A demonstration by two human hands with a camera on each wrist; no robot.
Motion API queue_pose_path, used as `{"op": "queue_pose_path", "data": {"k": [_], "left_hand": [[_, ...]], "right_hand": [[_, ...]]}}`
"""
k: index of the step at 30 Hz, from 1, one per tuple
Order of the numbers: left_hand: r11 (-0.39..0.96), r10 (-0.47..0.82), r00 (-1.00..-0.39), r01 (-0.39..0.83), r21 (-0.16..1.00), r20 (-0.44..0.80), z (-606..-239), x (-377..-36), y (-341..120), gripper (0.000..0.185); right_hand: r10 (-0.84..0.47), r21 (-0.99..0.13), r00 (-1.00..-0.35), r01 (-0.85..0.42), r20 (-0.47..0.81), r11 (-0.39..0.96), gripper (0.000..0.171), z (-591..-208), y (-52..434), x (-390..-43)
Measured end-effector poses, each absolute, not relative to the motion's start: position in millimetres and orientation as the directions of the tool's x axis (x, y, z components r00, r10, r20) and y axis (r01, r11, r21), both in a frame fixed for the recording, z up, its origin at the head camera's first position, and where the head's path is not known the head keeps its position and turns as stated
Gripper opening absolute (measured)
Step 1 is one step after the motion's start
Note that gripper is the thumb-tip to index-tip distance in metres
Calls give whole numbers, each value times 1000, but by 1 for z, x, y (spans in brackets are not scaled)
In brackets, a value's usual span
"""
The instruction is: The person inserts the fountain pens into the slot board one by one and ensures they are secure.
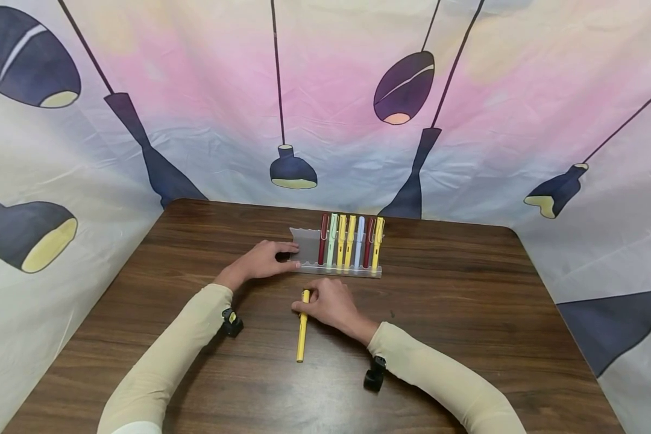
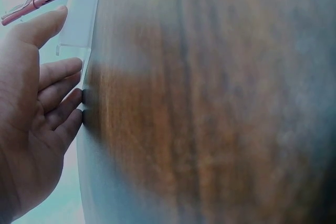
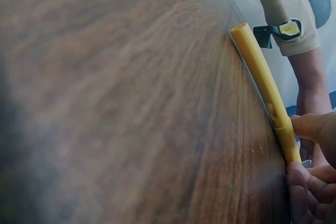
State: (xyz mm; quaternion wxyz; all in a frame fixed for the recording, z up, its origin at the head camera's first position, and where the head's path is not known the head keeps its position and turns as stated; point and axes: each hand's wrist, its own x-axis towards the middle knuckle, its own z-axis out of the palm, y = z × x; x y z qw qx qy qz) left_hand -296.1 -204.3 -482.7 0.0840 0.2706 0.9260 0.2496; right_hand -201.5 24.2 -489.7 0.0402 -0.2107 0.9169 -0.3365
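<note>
Head view bright, even and sharp; both wrist views blurred, darkening at edges.

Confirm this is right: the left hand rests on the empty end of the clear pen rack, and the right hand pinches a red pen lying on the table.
Not quite. The pen under the right hand is yellow, not red, as the head view shows. The left hand does rest on the pen rack's empty end.

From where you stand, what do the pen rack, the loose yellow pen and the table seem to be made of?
The pen rack looks like frosted clear plastic, perhaps acrylic: the wood shows dimly through it. The yellow pen looks like matte moulded plastic, evenly coloured with little shine. The table looks like dark wood or wood-grain laminate, with streaky grain and a soft sheen.
</note>
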Motion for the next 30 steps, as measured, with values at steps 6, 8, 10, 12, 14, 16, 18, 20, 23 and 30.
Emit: {"op": "queue_pose_path", "data": {"k": [6,8,10,12,14,16,18,20,23,30], "left_hand": [[730,541,-841,458,508,-20,-482,-295,-203,61],[730,541,-840,456,510,-23,-481,-295,-203,60],[730,542,-840,456,510,-24,-481,-295,-203,60],[729,542,-840,457,510,-23,-481,-295,-203,60],[728,543,-840,459,509,-20,-482,-295,-203,61],[727,543,-839,461,508,-16,-482,-295,-203,61],[724,546,-838,464,511,-12,-482,-296,-204,61],[723,546,-838,466,511,-9,-483,-296,-204,62],[722,549,-836,469,509,-7,-483,-296,-205,62],[720,549,-836,467,513,-9,-482,-296,-204,61]], "right_hand": [[-414,-620,-907,-369,77,692,49,-491,23,-202],[-414,-617,-906,-376,88,691,47,-492,23,-201],[-414,-617,-905,-381,98,689,43,-492,23,-201],[-414,-617,-905,-384,102,687,40,-492,23,-201],[-416,-619,-904,-384,101,685,35,-491,23,-201],[-414,-622,-905,-379,96,685,30,-490,23,-201],[-408,-621,-908,-373,93,689,26,-490,24,-201],[-404,-617,-910,-370,92,694,25,-490,24,-201],[-400,-611,-912,-371,95,700,26,-490,24,-202],[-397,-619,-912,-372,105,691,21,-490,25,-201]]}}
